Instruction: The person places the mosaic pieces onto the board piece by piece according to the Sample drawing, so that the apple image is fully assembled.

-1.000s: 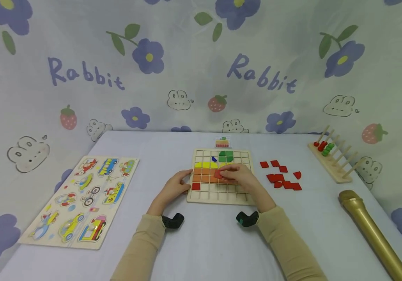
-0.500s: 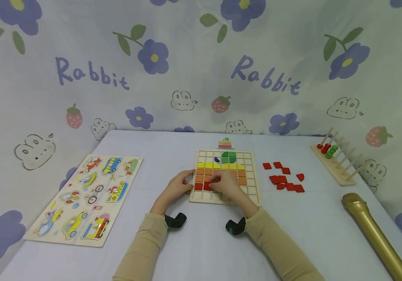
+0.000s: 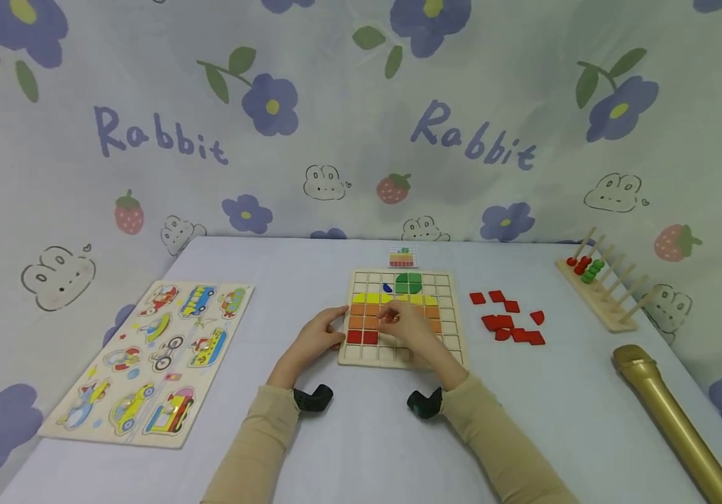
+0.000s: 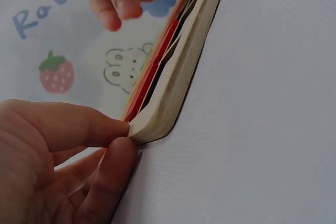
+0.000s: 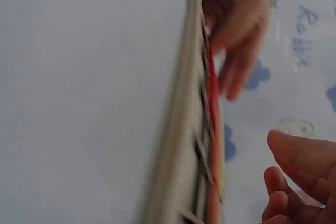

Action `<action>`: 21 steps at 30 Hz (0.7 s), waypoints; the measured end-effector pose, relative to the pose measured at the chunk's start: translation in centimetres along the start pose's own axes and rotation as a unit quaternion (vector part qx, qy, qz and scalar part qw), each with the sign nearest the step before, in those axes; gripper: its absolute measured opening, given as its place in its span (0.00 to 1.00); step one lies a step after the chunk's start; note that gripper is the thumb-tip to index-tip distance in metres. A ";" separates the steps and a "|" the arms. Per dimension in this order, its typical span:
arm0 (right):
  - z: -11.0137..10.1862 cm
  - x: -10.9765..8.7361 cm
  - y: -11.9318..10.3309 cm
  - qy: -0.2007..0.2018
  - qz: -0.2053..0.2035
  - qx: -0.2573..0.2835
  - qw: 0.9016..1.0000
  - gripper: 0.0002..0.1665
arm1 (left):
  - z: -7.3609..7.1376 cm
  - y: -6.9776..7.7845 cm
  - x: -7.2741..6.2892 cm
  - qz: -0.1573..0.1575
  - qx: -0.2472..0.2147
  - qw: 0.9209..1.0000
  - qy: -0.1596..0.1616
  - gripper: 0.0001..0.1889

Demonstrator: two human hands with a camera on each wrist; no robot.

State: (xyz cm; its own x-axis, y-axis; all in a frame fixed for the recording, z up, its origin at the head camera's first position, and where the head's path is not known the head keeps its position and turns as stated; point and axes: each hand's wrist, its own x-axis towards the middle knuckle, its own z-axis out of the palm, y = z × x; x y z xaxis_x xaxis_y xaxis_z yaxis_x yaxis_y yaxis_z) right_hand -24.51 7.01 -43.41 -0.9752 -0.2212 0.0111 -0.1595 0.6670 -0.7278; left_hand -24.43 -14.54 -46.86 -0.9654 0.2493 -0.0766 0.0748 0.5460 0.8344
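Note:
A wooden grid board (image 3: 383,355) lies flat in the middle of the table in the head view. Two red squares (image 3: 370,338) sit side by side in its lower left cells, below orange rows (image 3: 356,322) and a yellow row (image 3: 368,298). Green pieces (image 3: 408,283) and a small blue piece (image 3: 388,288) lie higher up. My left hand (image 3: 316,336) pinches the board's left edge between thumb and finger, close to a corner in the left wrist view. Over the board hovers my right hand (image 3: 414,327), fingers loosely bent, nothing between them, hiding some cells.
Loose red pieces (image 3: 499,323) lie right of the board. Behind it is a small pattern card (image 3: 403,257). A wooden peg rack with beads (image 3: 613,315) and a gold microphone (image 3: 657,392) stand farther right. A vehicle puzzle (image 3: 146,364) lies at left.
My right hand has brought a red square leftward and down into the cell beside the first red one, let go and lifted slightly. The left hand has stayed at the board's edge.

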 end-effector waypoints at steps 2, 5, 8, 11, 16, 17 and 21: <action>-2.2 0.1 0.8 0.016 0.018 0.028 0.999 0.11 | 0.0 0.1 -0.1 -0.003 -0.003 1.000 -0.001 0.31; -6.0 0.2 3.1 0.048 0.045 0.045 0.997 0.16 | 0.1 0.2 -0.1 -0.006 -0.005 1.000 -0.001 0.31; -9.3 -0.2 6.2 0.054 0.083 0.059 0.993 0.20 | 0.1 0.2 -0.1 -0.007 -0.007 1.000 0.002 0.31; -11.5 -1.0 8.9 0.031 0.129 0.062 0.989 0.24 | 0.1 0.2 -0.2 -0.009 -0.005 1.000 0.001 0.31; -13.5 -2.3 11.4 -0.030 0.180 0.049 0.982 0.27 | 0.0 0.3 -0.3 -0.013 -0.004 1.000 -0.004 0.31; -13.6 -2.4 11.7 -0.040 0.183 0.043 0.981 0.27 | 0.0 0.3 -0.3 -0.012 -0.004 1.000 -0.004 0.31; -13.7 -2.5 12.0 -0.061 0.192 0.019 0.979 0.25 | 0.0 0.3 -0.3 -0.009 -0.003 1.000 -0.003 0.31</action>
State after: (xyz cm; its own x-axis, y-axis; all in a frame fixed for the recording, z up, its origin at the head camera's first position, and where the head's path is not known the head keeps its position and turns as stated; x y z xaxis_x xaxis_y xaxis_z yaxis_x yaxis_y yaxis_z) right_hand -26.07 25.36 -42.77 -0.9364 -0.0447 -0.3481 0.2223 0.6919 -0.6869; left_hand -24.16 -14.49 -46.58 -0.9649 0.2446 -0.0958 0.0553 0.5455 0.8363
